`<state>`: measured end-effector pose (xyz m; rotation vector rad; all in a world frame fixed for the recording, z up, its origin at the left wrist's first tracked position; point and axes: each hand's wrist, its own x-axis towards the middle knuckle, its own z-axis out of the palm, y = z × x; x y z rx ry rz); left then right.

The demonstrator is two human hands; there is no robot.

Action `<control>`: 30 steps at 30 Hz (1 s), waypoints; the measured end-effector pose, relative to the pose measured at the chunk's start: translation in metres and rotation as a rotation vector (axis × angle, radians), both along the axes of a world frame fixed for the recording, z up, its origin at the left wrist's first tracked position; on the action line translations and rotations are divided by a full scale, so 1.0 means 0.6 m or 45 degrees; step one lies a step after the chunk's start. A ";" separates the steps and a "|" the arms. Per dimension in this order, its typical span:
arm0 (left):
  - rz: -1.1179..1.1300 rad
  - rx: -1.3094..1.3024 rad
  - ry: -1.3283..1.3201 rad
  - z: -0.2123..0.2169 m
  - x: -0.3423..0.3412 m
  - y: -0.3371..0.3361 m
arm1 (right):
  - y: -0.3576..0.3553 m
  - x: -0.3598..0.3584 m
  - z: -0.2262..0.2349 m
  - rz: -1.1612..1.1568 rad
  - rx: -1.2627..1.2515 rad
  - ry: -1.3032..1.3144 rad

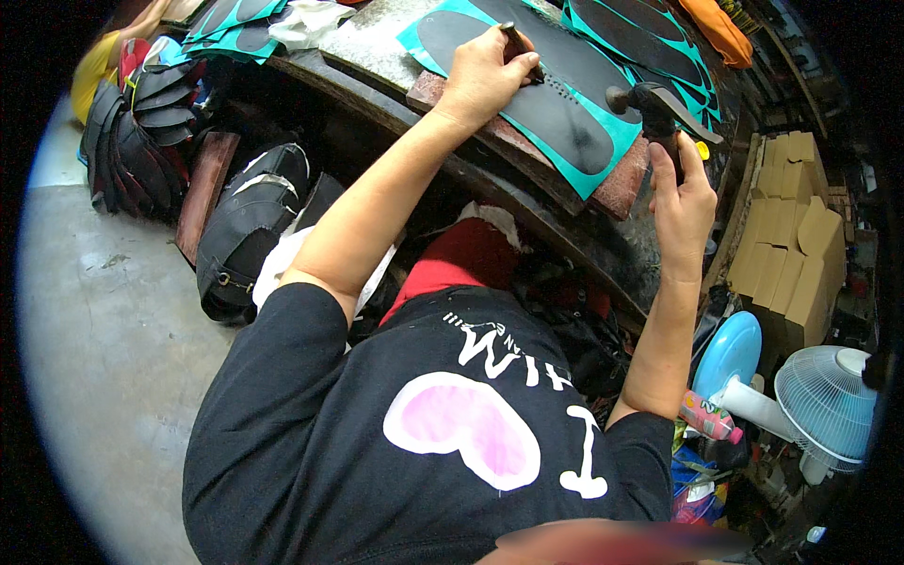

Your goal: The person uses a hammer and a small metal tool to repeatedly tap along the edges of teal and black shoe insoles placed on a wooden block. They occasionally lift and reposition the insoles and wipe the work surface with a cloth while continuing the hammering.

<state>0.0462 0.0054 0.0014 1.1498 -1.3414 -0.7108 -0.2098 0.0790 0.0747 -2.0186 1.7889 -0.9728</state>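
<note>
My left hand (485,75) is closed around a dark, slim hand punch (513,40), its lower end down at a black insole shape (579,137) printed on a teal-edged sheet. Small dots or holes run in rows beside the tool's tip. My right hand (683,202) grips a hammer (655,105) just off the sheet's right end; its round face points left toward the punch, and a curved metal claw extends right. Beneath the sheet lies a reddish-brown slab (621,184) on the dark workbench (377,99).
More teal-edged black sheets (650,42) lie at the bench's far side, others (235,33) at far left. Black shoe parts (141,141) and a black buckled shoe (250,226) stand left. Cardboard boxes (786,245), a blue fan (819,405) and a pink bottle (711,417) are right.
</note>
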 end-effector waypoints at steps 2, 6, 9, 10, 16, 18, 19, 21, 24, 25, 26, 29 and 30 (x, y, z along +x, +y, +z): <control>0.006 0.020 -0.011 -0.002 0.001 -0.002 | 0.000 0.012 0.021 0.142 -0.116 -0.152; 0.046 -0.023 -0.181 0.006 -0.001 -0.004 | 0.017 0.023 0.079 0.325 -0.282 -0.539; 0.133 -0.365 -0.581 0.017 -0.016 0.006 | 0.016 0.044 0.076 0.355 -0.462 -0.619; 0.123 -0.381 -0.686 0.018 -0.026 0.011 | 0.011 0.050 0.062 0.337 -0.514 -0.631; 0.157 -0.229 -0.229 0.014 -0.035 0.013 | -0.016 0.016 -0.012 0.094 -0.345 0.079; -0.010 0.019 0.373 0.009 -0.024 0.005 | -0.012 0.001 -0.005 0.055 -0.157 -0.067; -0.057 0.014 0.220 0.007 -0.020 0.002 | -0.010 0.001 0.005 0.075 -0.175 -0.114; -0.133 0.011 -0.094 0.006 -0.013 0.001 | 0.004 0.005 0.037 0.129 -0.075 -0.322; -0.001 -0.141 -0.345 0.013 -0.018 0.009 | 0.030 0.024 0.077 0.302 -0.368 -0.558; 0.049 -0.241 -0.427 0.018 -0.021 0.013 | 0.035 0.032 0.081 0.313 -0.507 -0.533; 0.069 -0.276 -0.492 0.021 -0.031 0.019 | 0.036 0.040 0.078 0.350 -0.613 -0.595; 0.096 -0.464 -0.841 0.027 -0.054 0.033 | 0.017 0.051 0.040 0.307 -0.680 0.088; 0.095 -0.515 -0.887 0.029 -0.054 0.030 | 0.015 0.046 0.023 0.232 -0.455 0.109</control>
